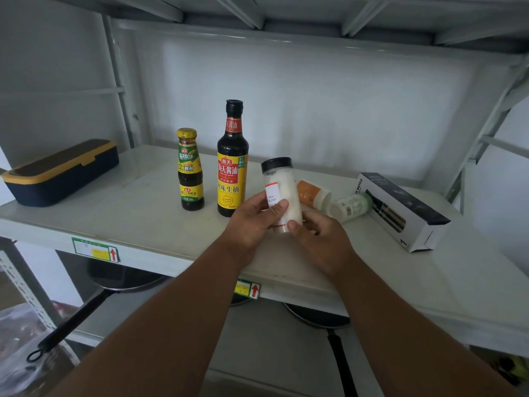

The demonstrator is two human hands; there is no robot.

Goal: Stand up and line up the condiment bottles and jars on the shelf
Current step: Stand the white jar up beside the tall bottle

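Both forearms reach in from 6 o'clock. Left hand and right hand both grip the clear jar, fingers curled round its lower half. Jar: black cap, white granules, tilted slightly left. It's above the shelf, at 3 o'clock of the upright soy sauce bottle.

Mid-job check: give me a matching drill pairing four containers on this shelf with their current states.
Things:
1. soy sauce bottle
2. black-capped jar of white granules
3. orange-labelled jar
4. navy box with yellow trim

States:
A. lying on its side behind the hands
B. held by the left hand and right hand
C. standing upright beside the oyster sauce bottle
D. resting at the shelf's far left

Pairs: 1-C, 2-B, 3-A, 4-D
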